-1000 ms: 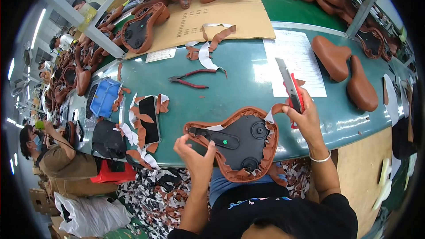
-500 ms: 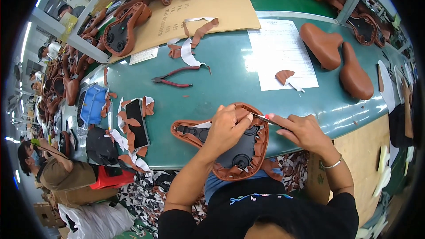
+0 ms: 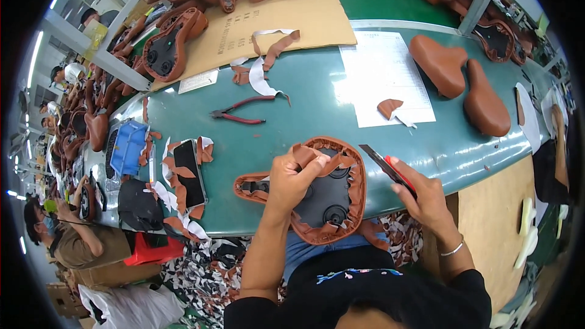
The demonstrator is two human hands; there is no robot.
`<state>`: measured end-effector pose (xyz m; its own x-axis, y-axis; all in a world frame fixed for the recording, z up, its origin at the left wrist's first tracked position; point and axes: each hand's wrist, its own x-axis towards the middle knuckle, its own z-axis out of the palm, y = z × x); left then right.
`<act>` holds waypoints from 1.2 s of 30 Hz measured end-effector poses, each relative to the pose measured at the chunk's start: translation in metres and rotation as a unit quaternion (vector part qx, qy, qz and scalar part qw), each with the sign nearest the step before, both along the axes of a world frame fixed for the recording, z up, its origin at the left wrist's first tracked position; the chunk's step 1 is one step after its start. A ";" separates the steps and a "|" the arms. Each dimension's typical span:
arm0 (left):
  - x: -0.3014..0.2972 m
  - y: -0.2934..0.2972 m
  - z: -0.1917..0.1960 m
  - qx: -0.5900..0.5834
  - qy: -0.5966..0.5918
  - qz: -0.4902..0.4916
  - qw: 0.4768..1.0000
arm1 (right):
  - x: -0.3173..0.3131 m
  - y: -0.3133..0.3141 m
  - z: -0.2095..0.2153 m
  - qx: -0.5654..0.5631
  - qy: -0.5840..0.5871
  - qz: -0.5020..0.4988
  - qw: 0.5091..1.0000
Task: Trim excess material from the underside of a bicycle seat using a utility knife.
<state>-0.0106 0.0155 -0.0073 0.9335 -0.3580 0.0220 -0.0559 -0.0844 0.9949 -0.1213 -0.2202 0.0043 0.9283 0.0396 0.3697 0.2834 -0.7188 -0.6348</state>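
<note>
An upside-down bicycle saddle (image 3: 323, 200) lies at the table's front edge, its black base facing up and brown leather folded over the rim. My left hand (image 3: 289, 183) is closed over the saddle, pinching a brown leather strip (image 3: 304, 156) near its far rim. Whether that strip is still joined to the cover, I cannot tell. Off to the right, apart from the saddle, my right hand (image 3: 421, 194) grips a utility knife (image 3: 393, 172) with a red handle, its blade pointing up and left.
Red-handled cutting pliers (image 3: 241, 111) lie beyond the saddle. Leather scraps (image 3: 262, 73), a printed sheet (image 3: 390, 79) and two brown saddles (image 3: 487, 100) are farther back. A phone (image 3: 187, 170) and a blue basket (image 3: 128, 146) stand left. A co-worker (image 3: 91, 237) sits at far left.
My right hand has drawn the knife away from the saddle to the right, its blade now raised. My left hand has shifted slightly left and down, with the leather strip lifted in its fingers.
</note>
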 end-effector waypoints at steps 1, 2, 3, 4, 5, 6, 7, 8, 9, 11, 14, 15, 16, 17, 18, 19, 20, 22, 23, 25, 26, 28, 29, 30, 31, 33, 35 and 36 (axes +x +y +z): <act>0.000 0.000 0.006 0.032 0.044 0.012 0.998 | 0.006 -0.001 -0.001 -0.018 -0.005 0.009 1.000; 0.001 -0.002 0.007 0.032 0.044 0.014 0.998 | 0.013 -0.001 0.004 -0.018 -0.006 0.011 1.000; 0.002 -0.005 0.009 0.004 0.061 0.010 0.998 | 0.020 0.000 0.014 -0.109 0.051 0.041 0.992; 0.003 -0.006 0.011 -0.025 0.080 0.006 0.997 | 0.024 0.001 0.019 -0.200 0.108 0.071 0.971; 0.003 -0.006 0.012 -0.025 0.080 0.005 0.996 | 0.025 0.001 0.015 -0.200 0.108 0.070 0.971; 0.004 -0.005 0.013 -0.047 0.076 0.015 0.996 | 0.030 0.002 0.008 -0.222 0.089 0.080 0.968; 0.005 -0.005 0.014 -0.070 0.072 0.024 0.995 | 0.033 0.002 0.003 -0.244 0.071 0.090 0.963; 0.007 -0.003 0.015 -0.071 0.073 0.024 0.995 | 0.028 0.003 0.002 -0.244 0.072 0.090 0.963; 0.009 0.000 0.014 -0.215 0.075 0.057 0.972 | 0.015 0.007 0.001 -0.245 0.108 0.054 0.962; 0.007 0.004 0.011 -0.399 0.029 0.073 0.914 | -0.010 0.016 0.000 -0.247 0.155 0.004 0.957; 0.015 0.026 -0.009 -0.670 0.026 -0.069 0.739 | -0.033 0.036 0.000 -0.233 0.150 -0.029 0.960; 0.012 0.029 -0.009 -0.659 0.047 -0.066 0.748 | -0.030 0.036 0.001 -0.220 0.133 -0.034 0.966; 0.007 0.019 0.003 -0.661 0.051 -0.069 0.745 | -0.028 0.030 0.003 -0.223 0.135 -0.039 0.965; -0.001 0.007 0.017 -0.382 -0.023 -0.018 0.924 | -0.023 0.022 0.005 -0.197 0.160 -0.029 0.967; -0.005 0.000 0.029 -0.056 -0.100 0.038 0.993 | -0.017 0.017 0.008 -0.169 0.179 -0.016 0.969; 0.001 -0.002 0.027 0.113 -0.321 0.025 0.940 | -0.015 0.015 0.011 -0.168 0.192 -0.011 0.967; 0.008 -0.002 0.022 0.112 -0.324 0.026 0.939 | -0.010 0.014 0.013 -0.169 0.189 -0.012 0.967; 0.018 0.002 0.011 0.360 -0.439 -0.072 0.820 | -0.002 0.019 0.016 -0.195 0.169 0.003 0.966; 0.025 -0.006 0.004 0.299 -0.473 -0.026 0.828 | 0.000 0.024 0.013 -0.197 0.165 0.007 0.966; 0.030 -0.016 0.004 0.240 -0.486 -0.005 0.840 | 0.001 0.035 0.003 -0.251 0.171 -0.040 0.952; 0.032 -0.018 0.003 0.179 -0.496 0.016 0.849 | -0.009 0.037 0.004 -0.253 0.170 -0.040 0.952; 0.039 -0.011 -0.002 0.160 -0.453 0.087 0.873 | -0.034 0.045 0.007 -0.244 0.140 -0.041 0.959; 0.041 -0.007 -0.003 0.124 -0.377 0.157 0.904 | -0.041 0.047 0.019 -0.249 0.213 -0.034 0.944; 0.042 -0.007 -0.005 0.085 -0.294 0.220 0.926 | -0.038 0.045 0.018 -0.249 0.216 -0.036 0.944; 0.036 -0.003 -0.001 0.088 -0.291 0.221 0.927 | -0.032 0.042 0.020 -0.285 0.199 -0.030 0.937; 0.024 0.002 0.013 -0.102 0.046 0.155 0.982 | -0.003 0.028 0.022 -0.313 0.177 -0.010 0.933; 0.009 0.008 -0.003 -0.156 0.195 0.056 0.967 | 0.040 -0.011 0.030 -0.298 0.126 0.077 0.943; -0.005 0.012 -0.008 -0.068 0.190 0.034 0.979 | 0.061 -0.021 0.031 -0.289 0.132 0.130 0.939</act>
<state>-0.0161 0.0274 -0.0158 0.9051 -0.3117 -0.2891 0.3222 0.0593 0.9448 -0.0601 -0.2411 0.0354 0.9161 0.4003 -0.0253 0.3839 -0.8934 -0.2334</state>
